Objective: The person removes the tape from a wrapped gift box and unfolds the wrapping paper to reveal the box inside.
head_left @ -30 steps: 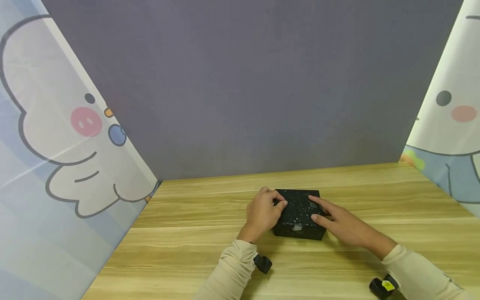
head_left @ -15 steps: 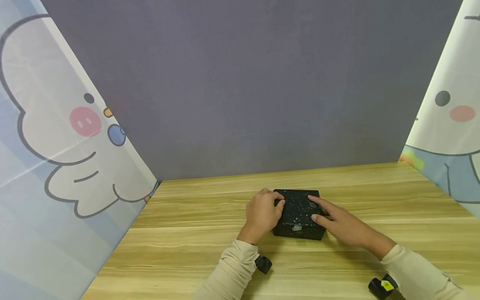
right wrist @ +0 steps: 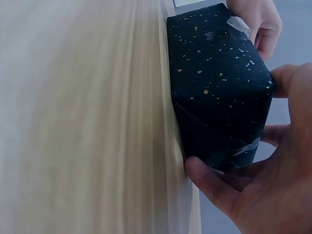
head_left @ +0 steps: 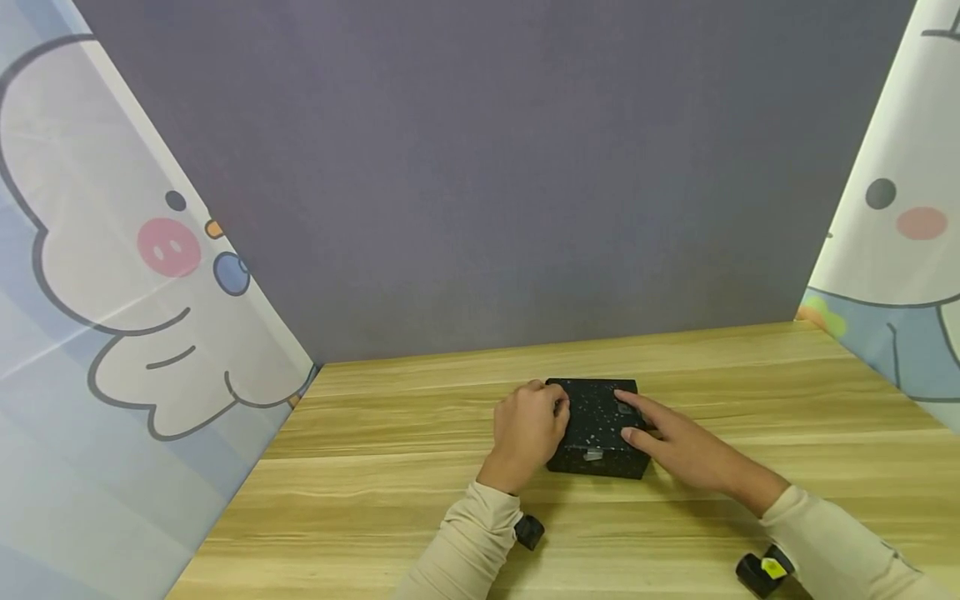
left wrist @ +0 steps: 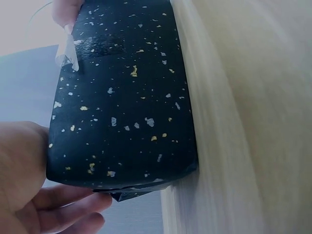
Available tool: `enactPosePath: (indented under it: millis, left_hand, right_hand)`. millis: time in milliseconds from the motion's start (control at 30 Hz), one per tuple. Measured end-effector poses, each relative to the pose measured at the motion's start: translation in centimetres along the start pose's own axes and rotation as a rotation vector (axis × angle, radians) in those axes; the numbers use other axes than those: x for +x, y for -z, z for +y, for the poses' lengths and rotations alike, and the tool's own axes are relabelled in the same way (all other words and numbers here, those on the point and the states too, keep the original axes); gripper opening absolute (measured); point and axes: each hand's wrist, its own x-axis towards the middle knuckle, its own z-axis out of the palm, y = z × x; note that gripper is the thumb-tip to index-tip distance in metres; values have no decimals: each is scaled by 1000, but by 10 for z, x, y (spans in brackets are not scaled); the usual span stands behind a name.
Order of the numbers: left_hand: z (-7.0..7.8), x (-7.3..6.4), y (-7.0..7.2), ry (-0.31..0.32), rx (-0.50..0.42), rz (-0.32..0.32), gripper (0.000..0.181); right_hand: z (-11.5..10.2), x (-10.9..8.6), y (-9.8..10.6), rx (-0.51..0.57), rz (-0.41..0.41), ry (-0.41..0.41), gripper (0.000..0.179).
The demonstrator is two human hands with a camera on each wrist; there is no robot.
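Lying on the table (head_left: 337, 500), the black box (head_left: 596, 421) sits at three o'clock from my left hand (head_left: 525, 429), curled narrow round one end, and nine from my right hand (head_left: 688, 450), gripping wider. Both touch it, neither nearer; its long axis seems nine-to-three.
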Motion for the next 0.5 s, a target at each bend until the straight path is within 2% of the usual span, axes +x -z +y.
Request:
enactPosePath:
  millis: [200, 500]
  left_hand:
    - [0, 0, -2, 27, 23, 13, 9]
    - [-1, 0, -4, 59, -24, 14, 19]
  right_hand:
    - [0, 0, -1, -5, 6, 5, 64]
    - [0, 1, 0, 19, -15, -6, 64]
